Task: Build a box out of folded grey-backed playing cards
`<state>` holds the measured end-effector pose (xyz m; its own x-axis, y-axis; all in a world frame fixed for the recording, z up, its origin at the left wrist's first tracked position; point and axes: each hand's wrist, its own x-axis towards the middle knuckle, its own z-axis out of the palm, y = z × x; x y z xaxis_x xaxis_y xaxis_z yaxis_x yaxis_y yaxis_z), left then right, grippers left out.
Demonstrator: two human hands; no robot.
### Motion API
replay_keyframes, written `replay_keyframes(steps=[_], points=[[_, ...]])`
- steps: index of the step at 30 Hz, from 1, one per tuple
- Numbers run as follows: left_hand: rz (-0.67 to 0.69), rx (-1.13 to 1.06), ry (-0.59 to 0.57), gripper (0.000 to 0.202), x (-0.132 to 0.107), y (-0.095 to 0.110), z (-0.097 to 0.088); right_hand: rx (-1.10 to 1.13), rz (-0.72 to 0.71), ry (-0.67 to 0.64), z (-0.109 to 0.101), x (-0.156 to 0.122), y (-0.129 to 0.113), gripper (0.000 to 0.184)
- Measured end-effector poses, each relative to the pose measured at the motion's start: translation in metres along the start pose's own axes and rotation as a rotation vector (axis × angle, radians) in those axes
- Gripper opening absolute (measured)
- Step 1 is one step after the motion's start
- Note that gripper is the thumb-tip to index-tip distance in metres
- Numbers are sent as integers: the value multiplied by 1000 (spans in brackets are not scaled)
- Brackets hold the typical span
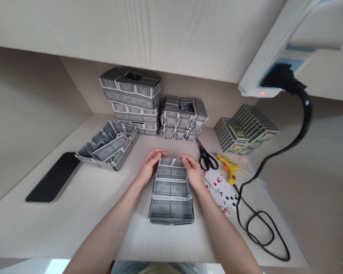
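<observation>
A long tray made of grey-backed playing cards (170, 196) lies on the pale desk in front of me. My left hand (150, 164) grips its far left corner with curled fingers. On the far right corner my right hand (192, 168) pinches the rim in the same way. Both hands meet at the tray's far end.
Two stacks of finished card trays (133, 99) (183, 118) stand at the back, one more tray (108, 145) lies left. A black phone (55, 176) rests far left. Scissors (206, 156), a yellow glue gun (229, 167) with black cord, loose cards (221, 188) and card packs (246, 129) sit right.
</observation>
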<state>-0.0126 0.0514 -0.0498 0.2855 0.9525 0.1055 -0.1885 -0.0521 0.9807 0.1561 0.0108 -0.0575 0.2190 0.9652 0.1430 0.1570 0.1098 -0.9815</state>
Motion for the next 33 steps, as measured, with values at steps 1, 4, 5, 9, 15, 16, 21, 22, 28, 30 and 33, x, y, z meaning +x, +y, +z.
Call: replay_keyframes(steps=[1, 4, 5, 9, 15, 16, 21, 22, 28, 30, 33], points=[[16, -72, 50, 30, 2, 0, -4, -29, -29, 67, -2, 0, 1, 31], [23, -165, 153, 30, 7, 0, -19, -153, -138, 305, -8, -2, 3, 33], [7, -161, 174, 30, 9, 1, -24, -180, -159, 368, -11, -2, 4, 36], [-48, -141, 195, 33, 9, 5, -45, -103, -74, 428, -25, -1, 10, 40], [-104, -227, 179, 39, 6, 6, -48, 351, 68, 31, -29, 2, 4, 37], [-122, -223, 173, 40, 7, 6, -46, 396, 85, -74, -28, 1, 2, 44], [-122, -177, 255, 36, 9, 3, -39, 413, 143, -427, -28, -5, -9, 72], [-116, -176, 269, 35, 10, 2, -39, 411, 142, -453, -29, -5, -10, 74], [-92, -142, 257, 32, 9, -1, -36, 387, 126, -531, -35, -5, -13, 67], [-89, -119, 249, 32, 9, -2, -34, 318, 124, -528, -33, -6, -15, 60], [-97, -105, 242, 31, 10, -3, -34, 228, 105, -486, -29, -6, -15, 50]])
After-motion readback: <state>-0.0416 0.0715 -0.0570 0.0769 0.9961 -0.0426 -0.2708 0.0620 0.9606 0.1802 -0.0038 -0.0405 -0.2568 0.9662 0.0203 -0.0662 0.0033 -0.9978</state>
